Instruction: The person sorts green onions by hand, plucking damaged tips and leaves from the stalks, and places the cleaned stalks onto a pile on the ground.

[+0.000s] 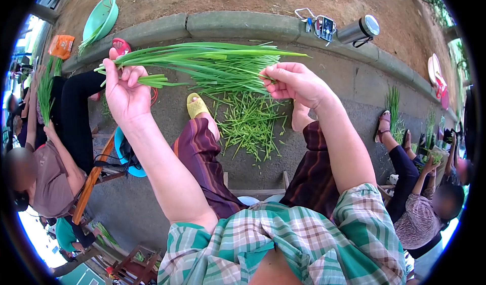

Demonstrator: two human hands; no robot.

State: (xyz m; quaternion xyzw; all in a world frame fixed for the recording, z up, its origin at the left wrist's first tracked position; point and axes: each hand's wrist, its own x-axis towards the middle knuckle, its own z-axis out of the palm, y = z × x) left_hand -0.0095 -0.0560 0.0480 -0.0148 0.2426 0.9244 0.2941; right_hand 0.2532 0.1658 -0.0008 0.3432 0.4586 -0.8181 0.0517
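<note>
1. The green heap (250, 125) lies on the ground (319, 168) between the person's feet; its loose pieces look light and likely to scatter, so scoop from beneath.
2. The leafy bundle (167, 57) is gripped near its pale ends by the left hand (126, 90); it looks limp, easily bruised, best held there.
3. Short stems (157, 81) jut beside that palm, probably stiffer.
4. The right hand (298, 82) pinches closed; whether on a leaf, I cannot tell.
</note>
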